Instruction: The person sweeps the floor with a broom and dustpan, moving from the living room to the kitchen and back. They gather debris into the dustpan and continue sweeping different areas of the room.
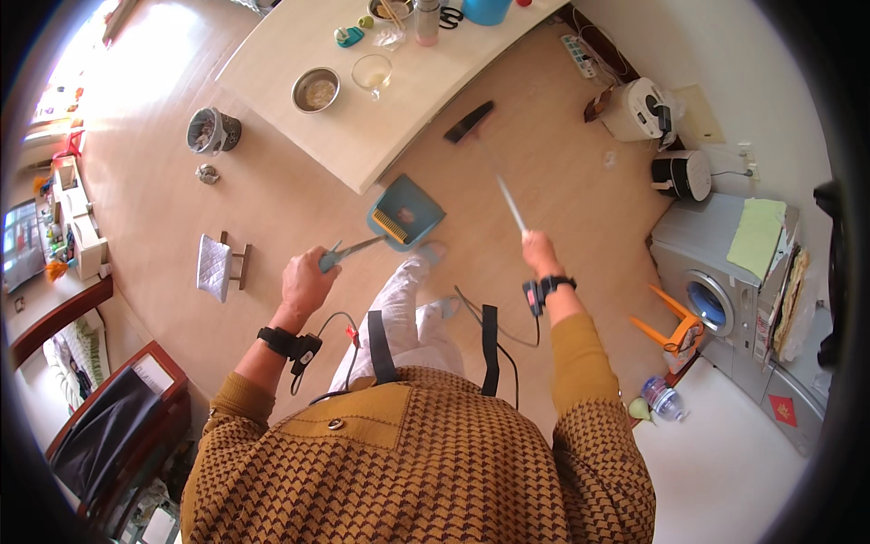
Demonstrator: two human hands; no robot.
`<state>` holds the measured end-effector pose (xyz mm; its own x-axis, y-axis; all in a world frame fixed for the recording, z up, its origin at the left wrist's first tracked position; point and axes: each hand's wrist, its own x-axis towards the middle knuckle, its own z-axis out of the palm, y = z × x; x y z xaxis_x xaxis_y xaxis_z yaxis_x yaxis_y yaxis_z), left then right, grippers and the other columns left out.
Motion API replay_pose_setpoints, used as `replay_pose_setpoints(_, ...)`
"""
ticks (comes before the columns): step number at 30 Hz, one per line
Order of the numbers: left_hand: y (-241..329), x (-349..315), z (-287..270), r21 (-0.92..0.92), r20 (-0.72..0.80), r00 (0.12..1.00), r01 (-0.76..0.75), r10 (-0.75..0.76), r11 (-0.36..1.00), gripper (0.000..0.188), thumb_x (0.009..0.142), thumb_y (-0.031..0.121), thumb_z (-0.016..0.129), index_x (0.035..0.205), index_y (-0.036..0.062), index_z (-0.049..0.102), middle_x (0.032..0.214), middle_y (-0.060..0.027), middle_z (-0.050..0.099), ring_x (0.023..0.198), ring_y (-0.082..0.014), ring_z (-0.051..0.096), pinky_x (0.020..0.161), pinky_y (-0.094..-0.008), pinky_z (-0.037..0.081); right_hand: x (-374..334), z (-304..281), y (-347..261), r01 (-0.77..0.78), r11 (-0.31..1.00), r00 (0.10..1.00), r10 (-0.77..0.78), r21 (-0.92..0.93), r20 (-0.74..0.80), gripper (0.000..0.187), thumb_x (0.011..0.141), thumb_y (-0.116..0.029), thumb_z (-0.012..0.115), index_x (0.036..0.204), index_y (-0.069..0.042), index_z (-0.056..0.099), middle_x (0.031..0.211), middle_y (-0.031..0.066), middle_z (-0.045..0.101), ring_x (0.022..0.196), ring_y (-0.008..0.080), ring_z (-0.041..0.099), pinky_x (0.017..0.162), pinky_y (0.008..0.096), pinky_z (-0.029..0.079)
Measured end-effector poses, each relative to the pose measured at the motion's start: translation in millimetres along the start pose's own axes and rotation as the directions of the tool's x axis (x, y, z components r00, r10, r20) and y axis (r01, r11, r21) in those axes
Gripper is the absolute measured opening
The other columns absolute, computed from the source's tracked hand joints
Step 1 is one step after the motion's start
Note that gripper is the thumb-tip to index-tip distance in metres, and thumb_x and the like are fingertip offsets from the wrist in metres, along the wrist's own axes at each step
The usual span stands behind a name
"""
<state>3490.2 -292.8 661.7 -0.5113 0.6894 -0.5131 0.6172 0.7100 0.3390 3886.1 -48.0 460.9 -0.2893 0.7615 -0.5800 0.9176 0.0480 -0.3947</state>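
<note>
My left hand (308,279) is closed round the handle of a blue-grey dustpan (424,195), whose pan rests on the floor by the table's near corner. A row of yellow comb teeth (390,225) runs along the handle side of the pan, and a small pale scrap (405,215) lies inside. My right hand (541,254) grips the pale stick of a broom (470,122). The dark broom head is on the floor beside the table's right edge, ahead of the dustpan and apart from it. Part of the stick is blurred.
A pale table (272,77) with bowls reaches in from the top. Left of it stand a waste bin (216,132) and a small padded stool (216,267). On the right are a washing machine (698,263), an orange stool (681,331) and a plastic bottle (662,397).
</note>
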Motion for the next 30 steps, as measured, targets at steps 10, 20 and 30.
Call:
replay_pose_setpoints(10, -7.7, 18.0, -5.7, 0.017, -0.009, 0.999, -0.045, 0.045, 0.999, 0.028, 0.078, 0.027, 0.074, 0.094, 0.0048, 0.070, 0.084, -0.0211, 0.069, 0.082, -0.0407, 0.066, 0.074, -0.0470, 0.052, -191.5, -73.5, 10.5, -0.333, 0.914, 0.900, 0.234, 0.232, 0.368, 0.031, 0.098, -0.032, 0.057, 0.096, -0.002, 0.062, 0.071, 0.0198, 0.057, 0.066, 0.0275, 0.060, 0.066, 0.0429, 0.048)
replay_pose_setpoints(20, -1.9, 12.8, 6.2, 0.025, 0.020, 0.994, -0.109, 0.108, 0.994, 0.032, 0.075, 0.028, 0.075, 0.096, 0.0034, 0.070, 0.083, -0.0219, 0.069, 0.082, -0.0402, 0.067, 0.074, -0.0458, 0.053, -169.3, 34.0, 22.0, 0.005, 0.951, 0.991, 0.037, 0.308, -0.130, 0.017, 0.093, -0.019, 0.055, 0.100, -0.006, 0.064, 0.092, 0.0240, 0.067, 0.091, 0.0464, 0.062, 0.078, 0.0526, 0.051)
replay_pose_setpoints(30, -6.2, 7.7, 10.5, 0.045, 0.003, 0.993, -0.118, 0.118, 0.992, 0.033, 0.074, 0.028, 0.075, 0.096, 0.0039, 0.071, 0.082, -0.0200, 0.070, 0.080, -0.0378, 0.068, 0.074, -0.0445, 0.053, -149.2, 9.2, 40.7, -0.053, 0.941, 0.962, 0.138, 0.334, -0.237, 0.017, 0.094, -0.018, 0.056, 0.093, -0.002, 0.059, 0.088, 0.0255, 0.065, 0.086, 0.0486, 0.060, 0.071, 0.0535, 0.049)
